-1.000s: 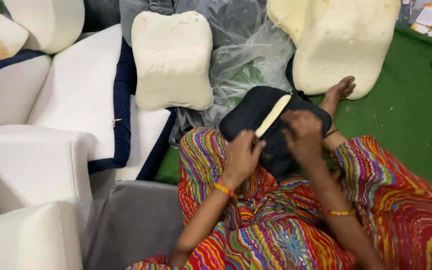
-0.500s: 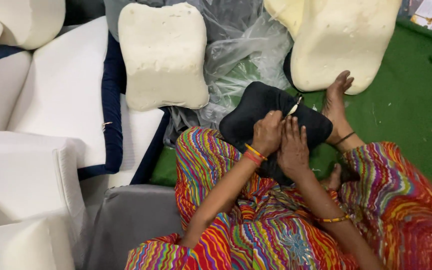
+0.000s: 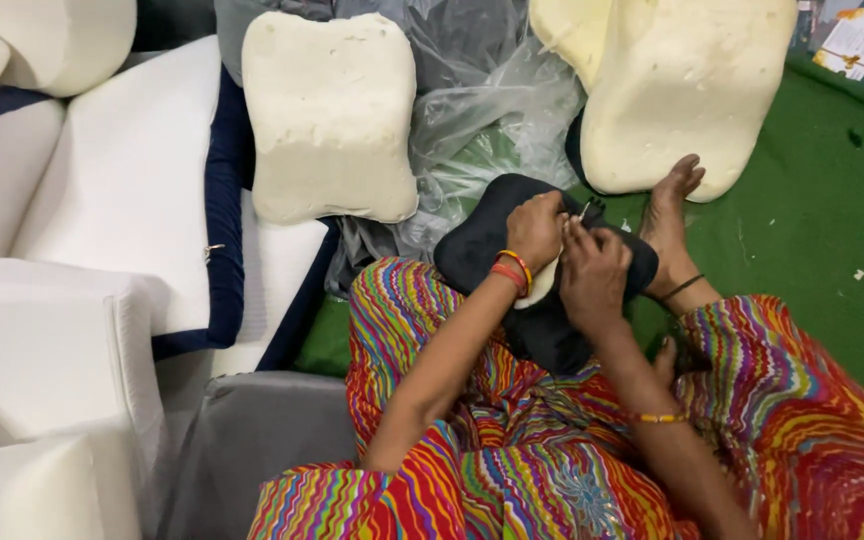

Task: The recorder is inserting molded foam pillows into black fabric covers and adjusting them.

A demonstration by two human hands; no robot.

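Observation:
A black fabric cushion cover [image 3: 482, 245] with pale foam showing through its opening lies on my lap, over colourful striped clothing. My left hand [image 3: 535, 230] grips the cover's upper edge beside the opening. My right hand [image 3: 595, 275] pinches the cover right next to it, near a small zipper pull [image 3: 586, 208]. The two hands touch each other. A sliver of cream foam [image 3: 540, 288] shows below my left wrist. My bare foot [image 3: 670, 225] rests just right of the cover on the green mat.
A bare cream foam pad [image 3: 330, 115] lies at top centre on crumpled clear plastic [image 3: 482, 110]. A bigger foam pad [image 3: 682, 90] stands at top right. White cushions with navy trim [image 3: 122, 190] pile at left. Green mat [image 3: 812, 230] spreads right; a grey cover [image 3: 252, 450] lies below.
My hands moved up the cover and came together at its top edge. The long strip of foam seen in the opening has nearly vanished under them.

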